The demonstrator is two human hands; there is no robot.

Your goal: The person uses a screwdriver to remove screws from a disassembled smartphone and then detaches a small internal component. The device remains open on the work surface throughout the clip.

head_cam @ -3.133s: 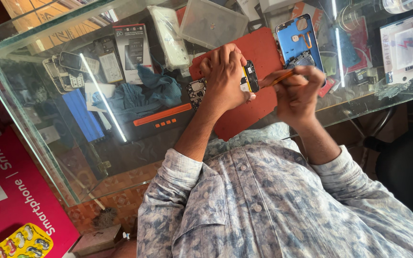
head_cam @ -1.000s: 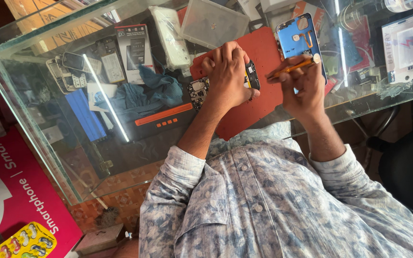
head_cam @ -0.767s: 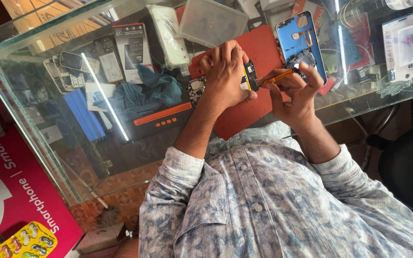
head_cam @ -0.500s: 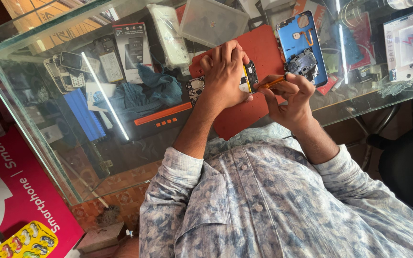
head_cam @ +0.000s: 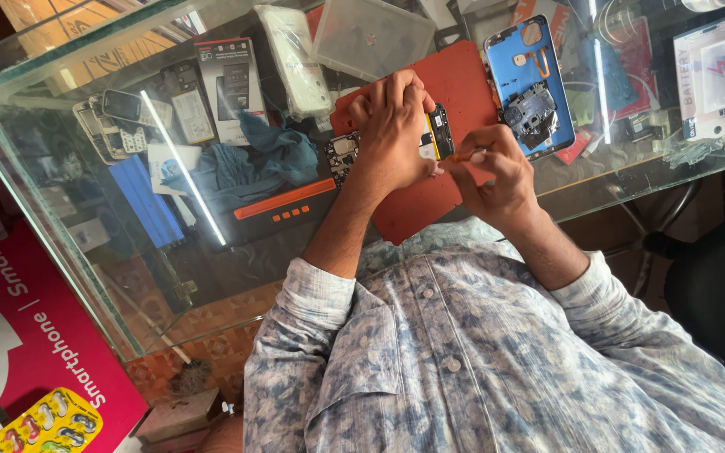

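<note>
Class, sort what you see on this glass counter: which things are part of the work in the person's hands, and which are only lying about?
In use:
left hand
small black part
right hand
orange-handled tool
red mat

Lying about:
blue phone back
circuit board
blue cloth
clear box
clear phone case

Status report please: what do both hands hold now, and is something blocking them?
Left hand grips small phone part. Right hand holds orange tool against it. Over red mat; nothing in the way.

Two hands (head_cam: 396,126) (head_cam: 497,172), one blue phone back (head_cam: 534,84), one red mat (head_cam: 455,84), one clear case (head_cam: 371,38).
</note>
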